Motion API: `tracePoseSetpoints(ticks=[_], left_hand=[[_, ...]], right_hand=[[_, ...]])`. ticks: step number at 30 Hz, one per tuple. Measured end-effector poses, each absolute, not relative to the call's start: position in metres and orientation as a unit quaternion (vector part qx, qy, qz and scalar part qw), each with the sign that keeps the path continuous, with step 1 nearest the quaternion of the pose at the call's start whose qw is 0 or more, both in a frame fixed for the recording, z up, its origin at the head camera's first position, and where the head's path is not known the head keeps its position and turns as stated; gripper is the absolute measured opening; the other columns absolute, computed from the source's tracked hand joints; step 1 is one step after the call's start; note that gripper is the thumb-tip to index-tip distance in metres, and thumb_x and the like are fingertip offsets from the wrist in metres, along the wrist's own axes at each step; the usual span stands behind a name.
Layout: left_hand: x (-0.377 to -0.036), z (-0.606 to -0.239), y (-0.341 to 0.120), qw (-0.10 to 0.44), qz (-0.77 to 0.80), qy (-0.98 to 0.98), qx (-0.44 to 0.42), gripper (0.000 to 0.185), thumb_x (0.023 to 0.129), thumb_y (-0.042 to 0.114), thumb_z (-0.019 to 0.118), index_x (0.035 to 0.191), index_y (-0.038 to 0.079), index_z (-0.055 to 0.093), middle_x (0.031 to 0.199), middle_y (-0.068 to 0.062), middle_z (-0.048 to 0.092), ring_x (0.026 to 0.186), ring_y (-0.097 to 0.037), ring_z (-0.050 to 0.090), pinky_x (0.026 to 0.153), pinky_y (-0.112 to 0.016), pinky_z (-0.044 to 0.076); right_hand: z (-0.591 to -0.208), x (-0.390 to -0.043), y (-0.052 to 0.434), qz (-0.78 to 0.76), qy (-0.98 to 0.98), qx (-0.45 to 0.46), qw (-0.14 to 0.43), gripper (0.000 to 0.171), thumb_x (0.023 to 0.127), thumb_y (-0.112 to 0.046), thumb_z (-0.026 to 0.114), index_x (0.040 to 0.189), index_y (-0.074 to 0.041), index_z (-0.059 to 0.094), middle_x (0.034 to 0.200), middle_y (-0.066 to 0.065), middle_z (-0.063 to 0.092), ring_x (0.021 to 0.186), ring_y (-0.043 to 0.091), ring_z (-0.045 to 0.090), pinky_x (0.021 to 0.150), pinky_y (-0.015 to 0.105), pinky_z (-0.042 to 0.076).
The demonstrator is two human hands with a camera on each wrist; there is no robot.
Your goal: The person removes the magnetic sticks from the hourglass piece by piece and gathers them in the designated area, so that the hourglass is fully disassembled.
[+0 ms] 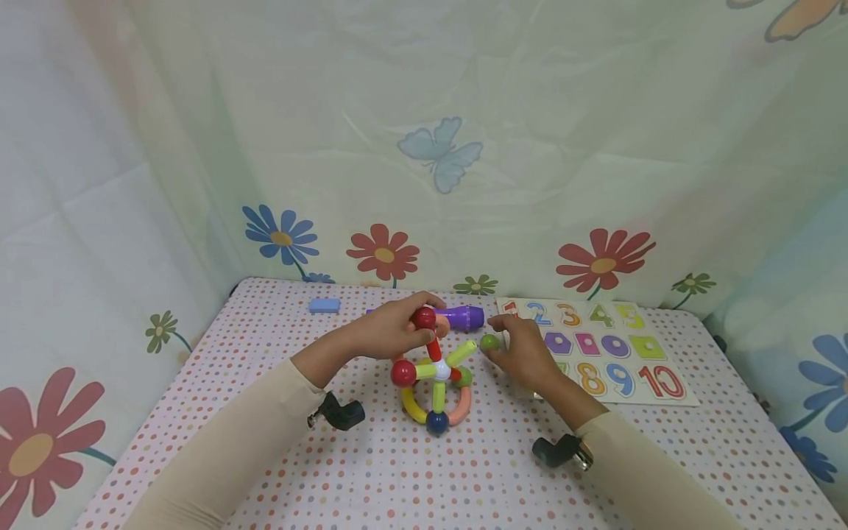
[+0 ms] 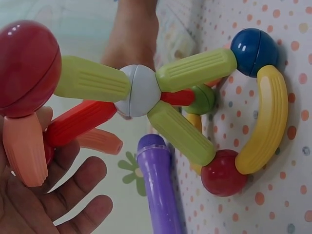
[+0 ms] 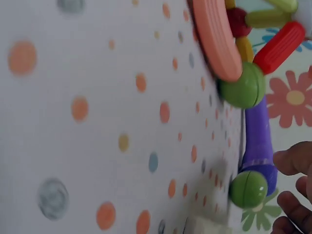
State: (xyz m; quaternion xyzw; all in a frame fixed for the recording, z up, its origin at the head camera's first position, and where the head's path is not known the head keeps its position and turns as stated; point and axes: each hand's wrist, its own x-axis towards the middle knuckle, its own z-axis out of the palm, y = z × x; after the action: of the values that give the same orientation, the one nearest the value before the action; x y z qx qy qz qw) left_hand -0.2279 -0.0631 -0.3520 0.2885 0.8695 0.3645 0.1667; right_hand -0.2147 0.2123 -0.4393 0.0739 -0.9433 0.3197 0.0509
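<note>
A ball-and-stick toy structure (image 1: 442, 369) stands on the table, its white centre ball joined to lime and red sticks. Below it runs a ring of curved yellow and pink pieces with coloured balls. My left hand (image 1: 391, 329) grips its upper part around a red ball (image 1: 425, 318); salmon curved pieces (image 2: 27, 151) project beside the fingers in the left wrist view. A loose green ball (image 1: 490, 342) sits on the table to the right. Beside it, my right hand (image 1: 523, 353) has loosely bent fingers, which in the right wrist view appear apart from the ball.
Behind the structure lies a purple tube-shaped toy (image 1: 467, 318) with a wider end. A number puzzle board (image 1: 682, 402) is under and beyond the right hand. At the back left is a small blue block (image 1: 324, 305). A flowered curtain (image 1: 305, 132) closes off the back.
</note>
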Motion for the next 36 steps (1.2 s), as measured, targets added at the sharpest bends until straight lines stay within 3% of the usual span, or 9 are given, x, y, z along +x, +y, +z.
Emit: tracePoseSetpoints(ticks=[8, 21, 28, 36], left_hand=[[-0.230, -0.352, -0.066, 0.162, 0.363, 0.871, 0.289, 0.052, 0.101, 0.025, 0.068, 0.148, 0.020, 0.046, 0.121, -0.005, 0.063, 0.103, -0.022, 0.061, 0.081, -0.031, 0.058], [-0.225, -0.354, -0.074, 0.147, 0.376, 0.872, 0.278, 0.056, 0.101, 0.030, 0.067, 0.151, 0.021, 0.043, 0.130, -0.006, 0.062, 0.118, -0.023, 0.059, 0.095, -0.042, 0.054], [-0.223, -0.359, -0.087, 0.156, 0.404, 0.855, 0.285, 0.058, 0.103, 0.037, 0.062, 0.153, 0.022, 0.038, 0.137, -0.006, 0.060, 0.122, -0.024, 0.061, 0.099, -0.046, 0.052], [-0.215, -0.371, -0.104, 0.135, 0.423, 0.852, 0.278, 0.060, 0.103, 0.045, 0.060, 0.156, 0.027, 0.035, 0.138, -0.003, 0.061, 0.115, -0.020, 0.064, 0.093, -0.045, 0.055]], right_hand=[[-0.427, -0.187, 0.199, 0.394, -0.909, 0.114, 0.071, 0.050, 0.092, -0.008, 0.074, 0.137, 0.000, 0.054, 0.117, 0.014, 0.067, 0.111, 0.033, 0.059, 0.094, 0.050, 0.049], [-0.419, -0.147, 0.171, 0.494, -0.861, 0.116, 0.032, 0.071, 0.094, -0.008, 0.073, 0.152, -0.013, 0.032, 0.120, 0.009, 0.066, 0.104, 0.022, 0.065, 0.090, 0.040, 0.056], [-0.423, -0.142, 0.160, 0.507, -0.855, 0.101, 0.030, 0.069, 0.096, -0.006, 0.072, 0.150, -0.017, 0.030, 0.115, 0.008, 0.070, 0.098, 0.022, 0.068, 0.081, 0.029, 0.058], [-0.430, -0.142, 0.155, 0.528, -0.840, 0.113, 0.056, 0.061, 0.096, -0.002, 0.070, 0.142, -0.011, 0.031, 0.111, 0.007, 0.070, 0.103, 0.027, 0.066, 0.081, 0.030, 0.057]])
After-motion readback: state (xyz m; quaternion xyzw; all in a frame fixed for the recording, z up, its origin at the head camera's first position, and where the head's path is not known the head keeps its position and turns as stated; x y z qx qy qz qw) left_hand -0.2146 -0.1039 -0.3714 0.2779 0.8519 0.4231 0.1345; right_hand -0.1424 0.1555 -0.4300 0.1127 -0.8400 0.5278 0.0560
